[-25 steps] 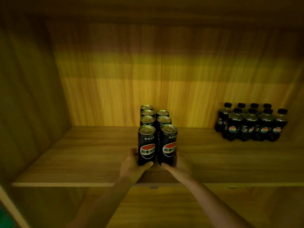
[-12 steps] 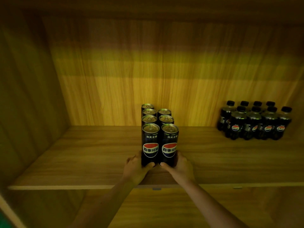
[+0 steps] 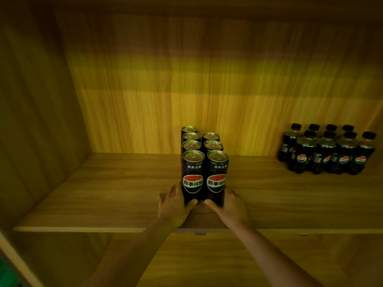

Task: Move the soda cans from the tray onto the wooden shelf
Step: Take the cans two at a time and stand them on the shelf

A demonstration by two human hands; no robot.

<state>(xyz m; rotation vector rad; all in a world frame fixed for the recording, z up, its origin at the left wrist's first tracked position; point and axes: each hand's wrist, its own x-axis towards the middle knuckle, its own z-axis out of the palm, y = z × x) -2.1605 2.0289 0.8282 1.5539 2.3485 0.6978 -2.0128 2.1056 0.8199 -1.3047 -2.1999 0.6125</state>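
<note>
Where the two rows of soda cans [image 3: 204,146] end nearest us, we see both hands at work on the front pair. The left hand [image 3: 174,206] grips the left front can [image 3: 192,179] low on its body, thumb laid across the front near the base and fingers wrapped round the outer side. The right hand [image 3: 230,206] holds the right front can [image 3: 217,181] the same way from the other side. The two cans touch each other.

Every can we can see stands upright, long axis vertical, pull-tab top up. The front pair turn their red, white and blue logos straight toward us. Whether their bases sit flat on the board we cannot tell, since the thumbs cover them. Behind them the left row runs four cans deep and the right row three, packed closely front to back and pointing toward the back panel [image 3: 186,79].

The cans stand about midway along the wooden shelf [image 3: 103,193], with the front pair set back from its front edge. At the right rear, well apart from the cans, we find a cluster of dark soda bottles [image 3: 327,152] with black caps, also upright. The shelf sits in a wood-grain cabinet, its side wall [image 3: 31,100] on our left, under dim yellow light that falls in bands across the back. A small metal fitting [image 3: 200,233] shows under the shelf's front edge.
</note>
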